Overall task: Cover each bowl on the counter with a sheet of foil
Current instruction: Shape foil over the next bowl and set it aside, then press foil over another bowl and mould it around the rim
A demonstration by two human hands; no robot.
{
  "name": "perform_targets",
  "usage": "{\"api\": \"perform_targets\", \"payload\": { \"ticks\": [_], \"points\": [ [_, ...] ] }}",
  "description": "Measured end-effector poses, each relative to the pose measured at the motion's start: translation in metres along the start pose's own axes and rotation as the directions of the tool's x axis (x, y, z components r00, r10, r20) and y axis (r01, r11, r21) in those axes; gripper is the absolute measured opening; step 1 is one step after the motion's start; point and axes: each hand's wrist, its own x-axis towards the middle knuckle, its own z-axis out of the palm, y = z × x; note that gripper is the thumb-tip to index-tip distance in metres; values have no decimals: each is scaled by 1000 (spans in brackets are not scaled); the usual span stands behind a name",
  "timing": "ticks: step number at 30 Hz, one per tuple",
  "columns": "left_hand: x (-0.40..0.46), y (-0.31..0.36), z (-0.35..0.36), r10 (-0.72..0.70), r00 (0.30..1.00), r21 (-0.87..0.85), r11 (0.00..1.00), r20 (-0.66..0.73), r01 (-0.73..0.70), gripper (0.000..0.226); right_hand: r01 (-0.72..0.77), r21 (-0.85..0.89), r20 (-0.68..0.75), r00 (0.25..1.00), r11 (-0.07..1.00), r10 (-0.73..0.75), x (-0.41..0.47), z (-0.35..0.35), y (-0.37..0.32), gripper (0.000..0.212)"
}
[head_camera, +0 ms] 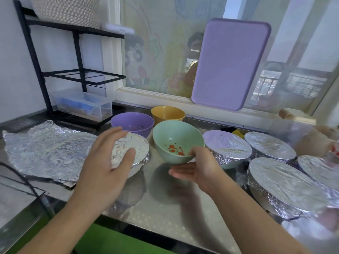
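Note:
My right hand [197, 169] holds a green bowl [174, 138] tilted above the counter, thumb on its rim and fingers under it; red bits lie inside. Over a foil-covered bowl [136, 149] hovers my left hand [108, 162], fingers spread and relaxed, holding nothing. Behind stand an uncovered purple bowl [133, 122] and an uncovered yellow bowl [167, 112]. Several foil-covered bowls [226, 144] sit at the right. Loose foil sheets [45, 149] lie flat at the left.
A steel counter [165, 204] carries everything. A black rack [77, 74] with a clear plastic box [82, 105] stands at the back left. A purple cutting board [231, 63] leans on the window. A clear container [300, 129] stands at the far right.

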Motion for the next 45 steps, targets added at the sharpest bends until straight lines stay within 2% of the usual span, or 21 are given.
{"api": "perform_targets", "payload": {
  "ticks": [6, 10, 13, 15, 17, 18, 20, 21, 23, 25, 27, 29, 32, 34, 37, 41, 43, 45],
  "points": [
    [-27, 37, 21, 39, 988, -93, 995, 150, -26, 43, -89, -239, 64, 992, 967, 107, -64, -39, 19, 49],
    [-37, 47, 39, -14, 964, 3, 1000, 266, 14, 52, -138, -358, 69, 983, 924, 173, -83, -55, 28, 57],
    [-39, 56, 47, -40, 949, 96, 995, 314, 10, 56, -111, -386, 61, 988, 916, 145, -88, -58, 26, 55],
    [-34, 66, 48, -41, 945, 120, 993, 325, 2, 57, -11, -497, 11, 1000, 867, 19, -94, -65, 15, 42],
    [-24, 81, 49, -45, 944, 135, 991, 328, 1, 54, 131, -689, -59, 970, 713, -234, -98, -79, -5, 36],
    [-16, 87, 52, -48, 941, 132, 991, 335, 4, 53, 177, -759, -93, 923, 626, -373, -101, -86, -19, 34],
    [3, 102, 62, -91, 924, 107, 993, 371, 55, 48, 175, -861, -168, 788, 478, -592, -96, -104, -49, 30],
    [15, 110, 70, -122, 906, 89, 992, 405, 94, 40, 142, -891, -199, 732, 432, -652, -89, -113, -64, 26],
    [40, 120, 96, -172, 875, 93, 985, 452, 146, 14, 47, -927, -238, 694, 372, -680, -69, -130, -87, 17],
    [63, 126, 126, -196, 857, 128, 980, 476, 153, 20, -78, -949, -258, 744, 304, -617, -45, -142, -98, 11],
    [81, 130, 152, -259, 806, 172, 965, 533, 197, 26, -150, -953, -272, 808, 263, -523, -26, -146, -102, 9],
    [93, 134, 171, -303, 752, 192, 953, 585, 235, 18, -155, -956, -256, 853, 248, -454, -12, -146, -101, 15],
    [100, 134, 187, -330, 711, 219, 944, 620, 247, 34, -143, -956, -245, 873, 258, -422, 1, -146, -100, 19],
    [103, 129, 195, -342, 708, 228, 940, 618, 255, 37, -119, -955, -227, 885, 273, -406, 8, -146, -99, 14],
    [112, 121, 199, -357, 725, 224, 934, 588, 278, 37, -109, -976, -176, 907, 189, -383, 23, -142, -101, 13],
    [127, 103, 206, -383, 756, 191, 923, 531, 334, 36, -90, -995, -100, 918, 45, -385, 48, -129, -104, 27],
    [135, 93, 213, -393, 773, 158, 918, 497, 365, 36, -92, -995, -104, 915, 49, -389, 62, -120, -105, 37],
    [145, 82, 224, -392, 791, 103, 914, 470, 391, 35, -77, -991, -113, 927, 113, -359, 75, -116, -111, 44]
  ]
}}
